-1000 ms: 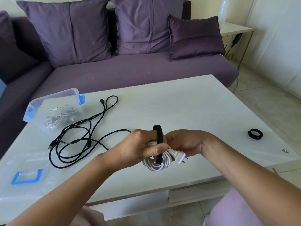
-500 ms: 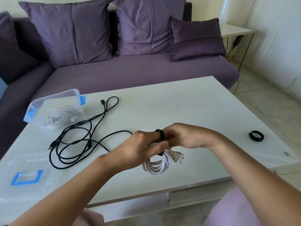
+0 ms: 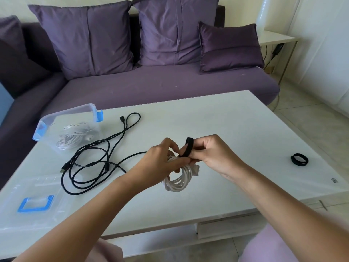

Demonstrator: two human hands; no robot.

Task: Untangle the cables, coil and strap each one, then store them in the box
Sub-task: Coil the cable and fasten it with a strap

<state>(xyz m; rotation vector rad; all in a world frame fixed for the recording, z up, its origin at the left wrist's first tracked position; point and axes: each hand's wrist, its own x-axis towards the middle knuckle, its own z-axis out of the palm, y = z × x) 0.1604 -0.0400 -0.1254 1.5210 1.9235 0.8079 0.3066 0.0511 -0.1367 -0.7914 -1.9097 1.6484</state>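
Observation:
A coiled white cable (image 3: 178, 181) hangs above the table's middle, gripped at its top by my left hand (image 3: 160, 163). My right hand (image 3: 211, 153) pinches a black strap (image 3: 188, 147) that loops up over the coil's top. The cable's white plug (image 3: 196, 169) sticks out just under my right hand. A loose black cable (image 3: 90, 167) lies tangled on the table to the left. The clear box (image 3: 68, 127) with blue clips stands at the far left, with a white coiled cable (image 3: 75, 137) inside.
The box's clear lid (image 3: 35, 203) with a blue handle lies at the near left. A second black strap (image 3: 299, 159), rolled in a ring, lies near the white table's (image 3: 217, 120) right edge. A purple sofa (image 3: 151, 86) with cushions stands behind the table.
The strap's free end has come up again and now arches over the coil between my fingers. The coil has turned, so the plug points less to the right.

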